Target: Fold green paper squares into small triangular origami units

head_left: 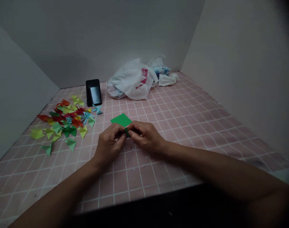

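Observation:
Between my two hands is a small piece of folded dark green paper (127, 132), mostly covered by the fingers. My left hand (110, 139) pinches it from the left with thumb and forefinger. From the right, the fingertips of my right hand (146, 135) close on the same paper. Just beyond the hands a bright green square of paper (121, 119) lies flat on the table, its near corner hidden behind the fingers. Off to the left of my left hand spreads a pile of folded paper figures (66, 118) in red, orange, yellow, green and light blue.
A black phone (93, 92) leans upright behind the pile. Farther back sit a white plastic bag (132, 80) with red print and a blue-patterned pack (161, 70) beside a crumpled white wrapper (167, 79). A pink checked cloth (187, 120) covers the table, with pale walls around.

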The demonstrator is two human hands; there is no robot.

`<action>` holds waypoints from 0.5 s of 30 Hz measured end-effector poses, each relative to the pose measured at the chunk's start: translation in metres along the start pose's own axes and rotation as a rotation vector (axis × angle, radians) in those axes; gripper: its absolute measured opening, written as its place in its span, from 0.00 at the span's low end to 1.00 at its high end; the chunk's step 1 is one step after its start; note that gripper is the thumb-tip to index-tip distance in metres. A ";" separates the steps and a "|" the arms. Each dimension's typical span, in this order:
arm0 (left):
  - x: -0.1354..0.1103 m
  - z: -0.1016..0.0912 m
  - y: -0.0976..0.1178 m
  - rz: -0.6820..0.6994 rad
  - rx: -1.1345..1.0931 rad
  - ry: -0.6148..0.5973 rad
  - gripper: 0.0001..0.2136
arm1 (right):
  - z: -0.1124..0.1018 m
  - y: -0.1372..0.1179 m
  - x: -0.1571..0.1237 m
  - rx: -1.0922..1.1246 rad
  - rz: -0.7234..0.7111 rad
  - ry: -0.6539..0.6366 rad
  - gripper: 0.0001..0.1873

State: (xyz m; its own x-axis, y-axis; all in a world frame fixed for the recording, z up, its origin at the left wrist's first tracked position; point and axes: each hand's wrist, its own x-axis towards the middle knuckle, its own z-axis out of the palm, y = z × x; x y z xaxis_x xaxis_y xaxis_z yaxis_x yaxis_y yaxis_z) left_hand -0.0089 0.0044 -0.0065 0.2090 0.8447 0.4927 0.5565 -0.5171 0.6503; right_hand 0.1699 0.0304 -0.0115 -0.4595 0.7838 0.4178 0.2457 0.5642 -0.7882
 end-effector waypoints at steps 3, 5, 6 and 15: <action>0.000 0.000 0.002 -0.001 -0.007 0.016 0.06 | 0.001 -0.001 0.000 -0.034 -0.001 0.041 0.04; 0.001 0.000 0.003 -0.003 -0.015 0.034 0.06 | 0.001 -0.002 -0.001 -0.054 0.000 0.074 0.04; 0.001 0.000 0.003 -0.005 -0.017 0.040 0.06 | 0.001 -0.002 -0.001 -0.059 -0.002 0.088 0.05; 0.001 0.000 0.003 0.021 -0.016 0.062 0.06 | 0.000 -0.005 0.000 -0.029 -0.058 0.158 0.06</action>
State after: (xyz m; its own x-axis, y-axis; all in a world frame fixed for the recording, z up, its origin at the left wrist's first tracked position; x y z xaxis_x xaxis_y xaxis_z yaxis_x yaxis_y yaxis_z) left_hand -0.0067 0.0033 -0.0039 0.1698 0.8238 0.5409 0.5397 -0.5369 0.6484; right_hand 0.1685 0.0278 -0.0077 -0.3341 0.7792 0.5303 0.2482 0.6155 -0.7480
